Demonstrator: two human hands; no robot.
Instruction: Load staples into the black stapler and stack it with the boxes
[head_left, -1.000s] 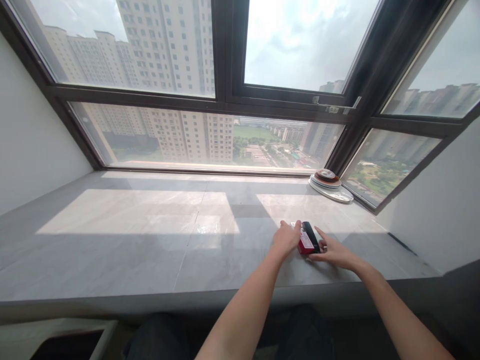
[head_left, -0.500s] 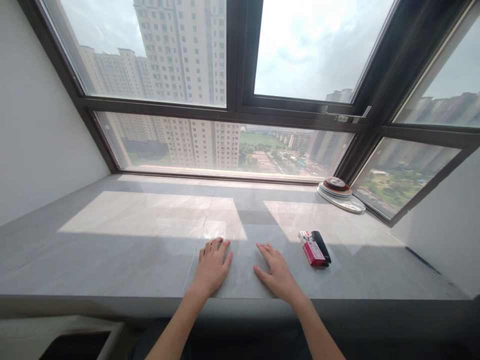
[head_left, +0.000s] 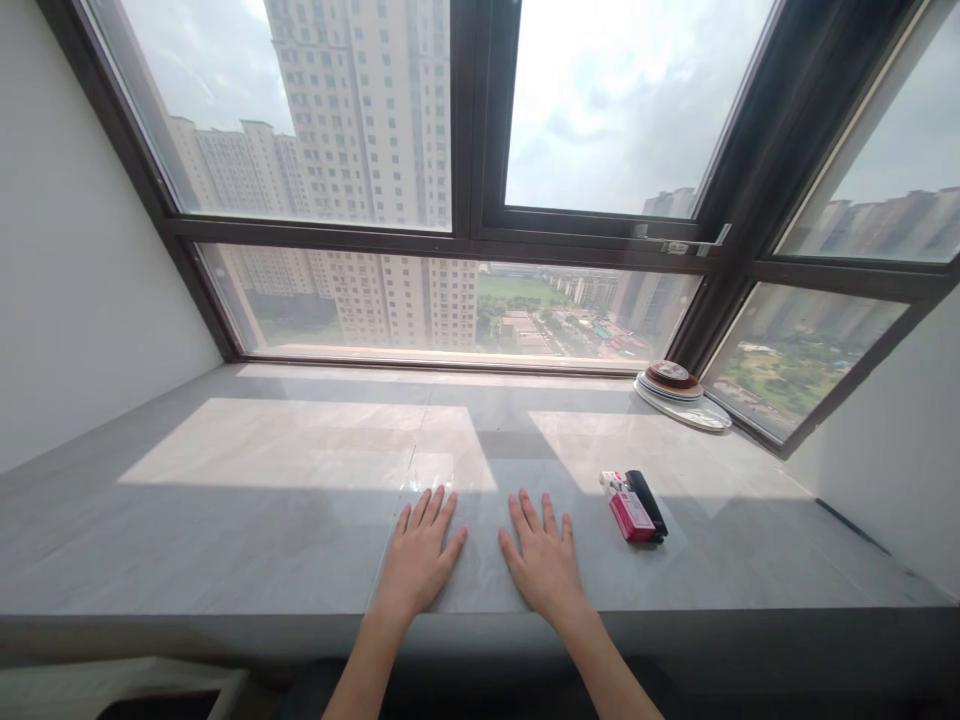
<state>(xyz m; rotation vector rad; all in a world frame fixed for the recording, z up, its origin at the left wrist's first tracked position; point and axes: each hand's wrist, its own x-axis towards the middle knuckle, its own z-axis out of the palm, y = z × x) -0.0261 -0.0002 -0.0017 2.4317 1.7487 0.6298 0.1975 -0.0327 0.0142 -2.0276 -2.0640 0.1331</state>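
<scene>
My left hand [head_left: 420, 553] lies palm down on the grey marbled sill [head_left: 247, 550], its fingers spread and nothing in it. Beside it, a short gap to the right, my right hand [head_left: 544, 560] rests flat with spread fingers, also holding nothing. To the right of that hand sit a pink-and-white box [head_left: 632, 517], a small white-and-red box [head_left: 611, 482] just behind it, and a black stapler-like object [head_left: 646, 503] alongside. Neither hand touches them.
A stack of plates [head_left: 673, 383] stands in the sill's back right corner, by the dark window frame [head_left: 465, 245]. White walls [head_left: 82, 230] close off both sides. Below the sill's front edge, a pale open box or drawer [head_left: 90, 685] shows at lower left.
My right hand has turned and flattened, its fingers now spread wide. The left hand's fingers have also spread. The view has tilted slightly upward.
</scene>
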